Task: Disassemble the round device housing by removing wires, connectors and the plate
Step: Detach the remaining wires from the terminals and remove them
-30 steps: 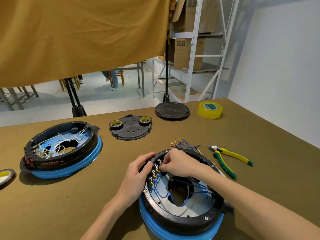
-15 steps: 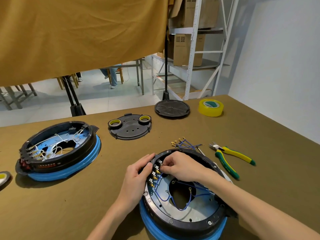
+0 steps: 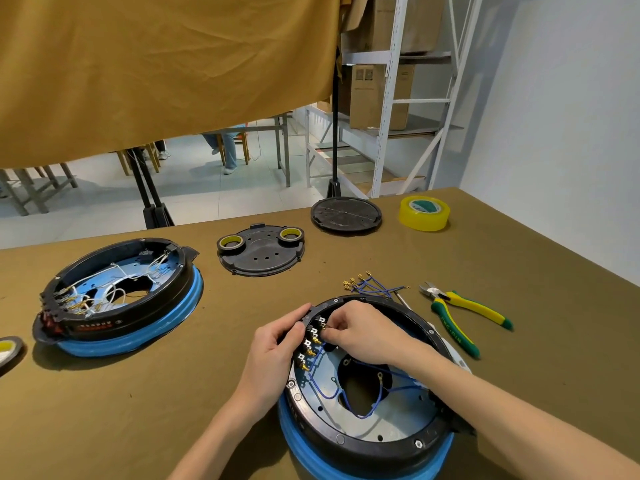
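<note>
Round device housing (image 3: pixel 367 434), black ring on blue base: on the table (image 3: pixel 138 410), nearest the viewer. Left hand (image 3: pixel 277 344): grip curled over the housing's far-left rim. Right hand (image 3: pixel 367 332): fingertips pinching a gold connector (image 3: pixel 323 326) at the same rim. Blue wires (image 3: pixel 360 400): looped across the inner plate (image 3: pixel 391 424). Loose wire bundle (image 3: pixel 372 285): just beyond the housing. Pliers (image 3: pixel 464 317): right of the housing. Second housing (image 3: pixel 117 296): well left of the housing.

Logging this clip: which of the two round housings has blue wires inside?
The near housing, the one both hands work on. Its wires are blue; the far-left housing has white wires.
</note>
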Tool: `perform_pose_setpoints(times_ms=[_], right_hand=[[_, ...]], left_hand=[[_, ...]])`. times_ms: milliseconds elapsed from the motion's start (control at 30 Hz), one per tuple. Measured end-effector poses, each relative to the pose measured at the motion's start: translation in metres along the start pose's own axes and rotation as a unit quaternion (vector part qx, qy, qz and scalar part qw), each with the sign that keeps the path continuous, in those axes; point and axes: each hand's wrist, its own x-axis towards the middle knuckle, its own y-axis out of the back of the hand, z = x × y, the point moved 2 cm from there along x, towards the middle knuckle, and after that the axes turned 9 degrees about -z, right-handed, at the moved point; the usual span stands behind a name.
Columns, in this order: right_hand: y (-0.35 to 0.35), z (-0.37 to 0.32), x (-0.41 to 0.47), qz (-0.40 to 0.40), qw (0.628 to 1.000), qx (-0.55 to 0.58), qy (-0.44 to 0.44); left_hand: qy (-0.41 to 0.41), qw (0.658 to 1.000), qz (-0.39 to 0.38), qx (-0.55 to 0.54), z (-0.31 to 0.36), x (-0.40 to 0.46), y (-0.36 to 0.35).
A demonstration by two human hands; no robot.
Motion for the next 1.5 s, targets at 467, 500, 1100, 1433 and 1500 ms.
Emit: perform_pose_setpoints(times_ms=[467,500,1100,1433,1500], right_hand=[[-0.002,-0.001,-0.003,0.001,1.0,0.012,-0.001],[-0.002,-0.001,-0.003,0.0,1.0,0.015,-0.001],[0.002,-0.001,-0.008,-0.01,0.996,0.085,-0.026],[0.001,-0.004,-0.015,0.044,0.998,0.045,-0.021],[0.003,-0.004,-0.019,0.044,0.997,0.065,-0.015]], left_hand=[[0.004,1.0,-0.001,-0.002,0.002,0.0,-0.001],[0.003,1.0,-0.002,-0.003,0.001,0.0,-0.001],[0.004,1.0,-0.018,0.013,0.004,0.0,-0.001],[0.007,1.0,-0.018,0.005,0.001,0.002,0.0],[0.005,1.0,-0.016,0.003,0.0,0.002,-0.001]])
